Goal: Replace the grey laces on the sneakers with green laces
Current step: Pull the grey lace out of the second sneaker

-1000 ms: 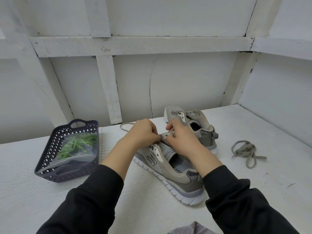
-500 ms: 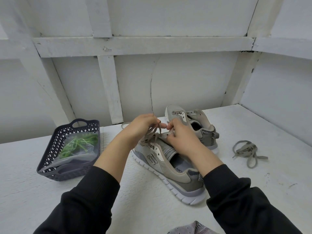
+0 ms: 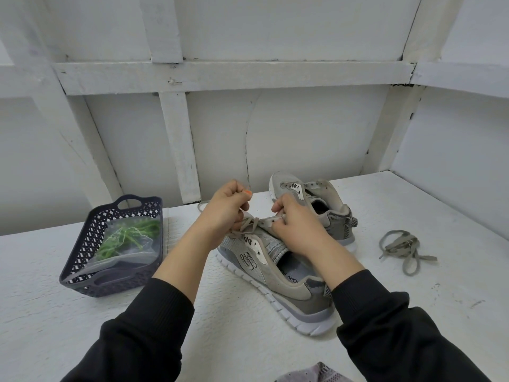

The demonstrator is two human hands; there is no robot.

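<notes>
The near grey mesh sneaker with a white sole (image 3: pixel 278 274) lies on the white painted bench (image 3: pixel 68 326) with its heel at 4 o'clock and its toe at 10 o'clock, so its long axis runs on a slant between the two hands. The left hand (image 3: pixel 224 213) is over the toe end, fingers curled, pinching the flat grey lace (image 3: pixel 249 224) and lifting it up toward 11 o'clock. That lace is threaded only through the lowest eyelets, just beside the left hand, which is the nearer one to it. The right hand (image 3: pixel 298 232) sits at 3 o'clock from the lace, its fingers curled on the sneaker's pale eyelet strip to steady it. Judging from this, the coming pull should run away from the toe, with the right hand as anchor.

Counted: two sneakers, the second grey sneaker (image 3: pixel 330 213) standing just behind at 1 o'clock, with no lace to be seen on it; two grey laces, one in hand and one loose grey lace (image 3: pixel 402 248) heaped at 3 o'clock, well apart. One dark perforated plastic basket (image 3: pixel 82 274) at 9 o'clock holds one clear plastic bag of green laces (image 3: pixel 126 238); how many are inside I cannot tell.
</notes>
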